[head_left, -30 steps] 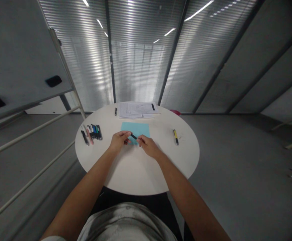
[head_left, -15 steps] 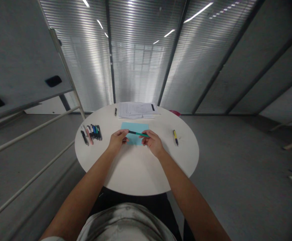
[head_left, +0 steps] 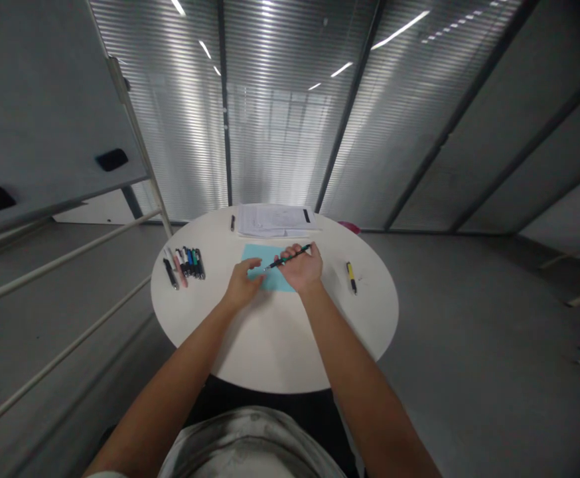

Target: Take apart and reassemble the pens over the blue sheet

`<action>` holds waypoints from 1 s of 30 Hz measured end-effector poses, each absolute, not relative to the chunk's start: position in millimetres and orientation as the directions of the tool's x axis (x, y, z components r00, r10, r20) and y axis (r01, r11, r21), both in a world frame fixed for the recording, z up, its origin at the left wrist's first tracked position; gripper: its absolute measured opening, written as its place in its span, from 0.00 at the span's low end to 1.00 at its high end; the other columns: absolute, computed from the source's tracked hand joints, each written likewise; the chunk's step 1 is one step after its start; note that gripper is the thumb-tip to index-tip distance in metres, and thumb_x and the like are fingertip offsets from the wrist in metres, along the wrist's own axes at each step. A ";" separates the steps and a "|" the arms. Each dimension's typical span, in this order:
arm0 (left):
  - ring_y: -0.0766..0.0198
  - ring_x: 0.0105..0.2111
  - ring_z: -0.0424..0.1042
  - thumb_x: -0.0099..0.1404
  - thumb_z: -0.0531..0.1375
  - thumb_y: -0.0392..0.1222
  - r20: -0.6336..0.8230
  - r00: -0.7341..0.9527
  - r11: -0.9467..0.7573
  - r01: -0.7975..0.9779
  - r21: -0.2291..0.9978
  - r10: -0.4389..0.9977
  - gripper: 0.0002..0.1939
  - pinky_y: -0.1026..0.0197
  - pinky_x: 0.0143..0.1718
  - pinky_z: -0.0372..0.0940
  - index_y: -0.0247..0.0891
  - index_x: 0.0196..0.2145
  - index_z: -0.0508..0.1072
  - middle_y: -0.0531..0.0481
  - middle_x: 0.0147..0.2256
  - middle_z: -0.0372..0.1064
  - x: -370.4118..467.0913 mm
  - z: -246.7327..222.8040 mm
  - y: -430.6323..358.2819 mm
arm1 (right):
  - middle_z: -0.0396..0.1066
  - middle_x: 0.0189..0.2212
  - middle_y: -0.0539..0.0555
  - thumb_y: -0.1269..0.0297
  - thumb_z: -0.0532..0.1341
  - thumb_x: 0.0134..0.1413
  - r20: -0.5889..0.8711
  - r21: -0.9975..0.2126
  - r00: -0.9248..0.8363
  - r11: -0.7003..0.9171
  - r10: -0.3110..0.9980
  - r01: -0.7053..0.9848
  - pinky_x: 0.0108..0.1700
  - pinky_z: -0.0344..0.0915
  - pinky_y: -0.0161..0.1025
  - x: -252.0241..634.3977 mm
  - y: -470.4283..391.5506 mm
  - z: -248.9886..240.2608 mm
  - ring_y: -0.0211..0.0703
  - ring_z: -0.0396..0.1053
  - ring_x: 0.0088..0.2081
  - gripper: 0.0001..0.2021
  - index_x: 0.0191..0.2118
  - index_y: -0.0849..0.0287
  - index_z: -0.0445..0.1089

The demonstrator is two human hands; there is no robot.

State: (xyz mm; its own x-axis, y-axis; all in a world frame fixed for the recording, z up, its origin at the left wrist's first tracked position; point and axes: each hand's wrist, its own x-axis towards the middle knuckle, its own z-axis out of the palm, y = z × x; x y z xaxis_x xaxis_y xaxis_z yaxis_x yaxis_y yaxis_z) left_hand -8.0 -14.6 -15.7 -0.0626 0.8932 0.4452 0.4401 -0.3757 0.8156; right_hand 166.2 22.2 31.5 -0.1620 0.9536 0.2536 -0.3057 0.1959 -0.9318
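My right hand (head_left: 304,267) is turned palm up, its fingers and thumb closed on a green and black pen (head_left: 290,256). The pen slants, with its tip down to the left and its other end by my thumb. Near that tip my left hand (head_left: 244,282) is open, thumb and fingers apart, holding nothing. Beneath both hands a light blue sheet of paper (head_left: 277,284) lies on the round white table (head_left: 270,352), partly covered by them.
Several pens and markers (head_left: 186,263) lie in a row at the table's left. A yellow and black pen (head_left: 351,277) lies on the right. At the far edge are a stack of papers (head_left: 273,220) and a small dark pen (head_left: 233,223). A whiteboard stand (head_left: 135,133) is at left.
My left hand has let go of the pen's black end and opened. My right hand has turned palm up, and the pen has swung from nearly level to a slant.
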 end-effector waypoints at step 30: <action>0.54 0.47 0.62 0.61 0.55 0.44 0.176 0.110 -0.168 0.917 0.361 0.978 0.14 0.53 0.48 0.56 0.48 0.44 0.74 0.47 0.46 0.66 -10.0 -13.3 -23.5 | 0.40 0.14 0.44 0.47 0.45 0.52 0.135 -0.445 0.023 0.082 0.990 -0.892 0.20 0.51 0.34 204.8 21.2 4.0 0.32 0.40 0.16 0.21 0.17 0.56 0.49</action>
